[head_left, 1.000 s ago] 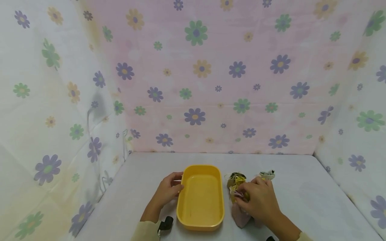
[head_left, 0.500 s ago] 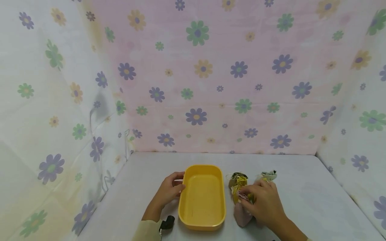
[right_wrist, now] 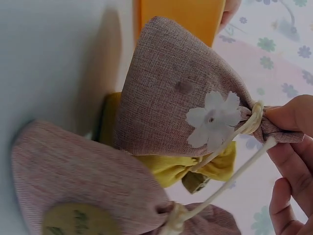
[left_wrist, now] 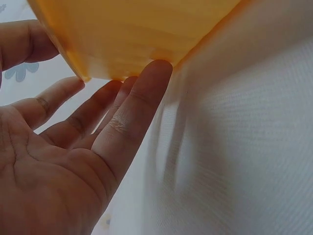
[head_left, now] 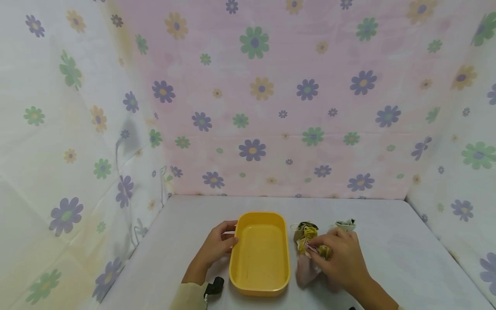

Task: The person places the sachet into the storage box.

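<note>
My right hand (head_left: 342,258) pinches the gathered neck of a mauve drawstring pouch (right_wrist: 171,83) with a white flower on it. In the right wrist view the pouch hangs tilted off the table, its cream cord pulled out from the neck. Below it is a second mauve pouch (right_wrist: 88,176) with a round tan label. Behind them shows a mustard-yellow pouch (right_wrist: 222,161). My left hand (head_left: 213,243) is at the left wall of a yellow tray (head_left: 259,291), thumb and fingertips touching it. The left wrist view shows those fingers fairly straight.
Right of the tray, a dark-green-topped pouch (head_left: 308,225) and a pale grey-green one (head_left: 346,224) stand close together behind the right hand. A black device (head_left: 215,286) is beside the left wrist. Flowered cloth walls (head_left: 286,129) enclose the table (head_left: 387,245) at back and sides.
The head view has shifted slightly. My right hand has lifted the mauve pouch a little, and its bottom has swung left toward the tray. My left hand stays at the tray.
</note>
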The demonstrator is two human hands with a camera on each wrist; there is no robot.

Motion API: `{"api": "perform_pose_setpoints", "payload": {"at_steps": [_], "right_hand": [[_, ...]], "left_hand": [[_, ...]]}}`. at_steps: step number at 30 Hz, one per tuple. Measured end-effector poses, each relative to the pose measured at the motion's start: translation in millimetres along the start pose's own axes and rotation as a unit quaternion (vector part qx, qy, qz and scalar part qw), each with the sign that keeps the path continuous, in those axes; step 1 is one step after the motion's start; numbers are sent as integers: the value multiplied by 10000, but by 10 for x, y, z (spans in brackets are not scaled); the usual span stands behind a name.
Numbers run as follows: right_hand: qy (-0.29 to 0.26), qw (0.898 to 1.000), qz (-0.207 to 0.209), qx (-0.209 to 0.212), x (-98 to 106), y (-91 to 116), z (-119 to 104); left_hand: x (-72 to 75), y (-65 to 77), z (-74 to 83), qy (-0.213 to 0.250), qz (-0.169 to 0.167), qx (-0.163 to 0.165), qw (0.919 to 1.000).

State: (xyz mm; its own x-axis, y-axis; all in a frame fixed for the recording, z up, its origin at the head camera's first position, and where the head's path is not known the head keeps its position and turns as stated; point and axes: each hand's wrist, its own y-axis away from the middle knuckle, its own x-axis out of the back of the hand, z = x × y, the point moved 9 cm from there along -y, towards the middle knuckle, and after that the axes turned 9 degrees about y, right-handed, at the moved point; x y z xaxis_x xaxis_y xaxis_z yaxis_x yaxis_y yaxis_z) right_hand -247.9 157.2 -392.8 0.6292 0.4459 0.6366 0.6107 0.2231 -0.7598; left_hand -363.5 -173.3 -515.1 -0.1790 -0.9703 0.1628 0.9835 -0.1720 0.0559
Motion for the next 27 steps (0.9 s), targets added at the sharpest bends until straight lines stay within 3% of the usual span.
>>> {"api": "perform_pose_setpoints", "payload": {"at_steps": [13,27], "right_hand": [[-177,9994,190,236,69,-217,-123],[-55,9994,32,345,45,-435,-250]], "left_hand": [[-7,24,-16,197,-112,111,9997],[-9,35,-86,516,-260,325,9978]]}}
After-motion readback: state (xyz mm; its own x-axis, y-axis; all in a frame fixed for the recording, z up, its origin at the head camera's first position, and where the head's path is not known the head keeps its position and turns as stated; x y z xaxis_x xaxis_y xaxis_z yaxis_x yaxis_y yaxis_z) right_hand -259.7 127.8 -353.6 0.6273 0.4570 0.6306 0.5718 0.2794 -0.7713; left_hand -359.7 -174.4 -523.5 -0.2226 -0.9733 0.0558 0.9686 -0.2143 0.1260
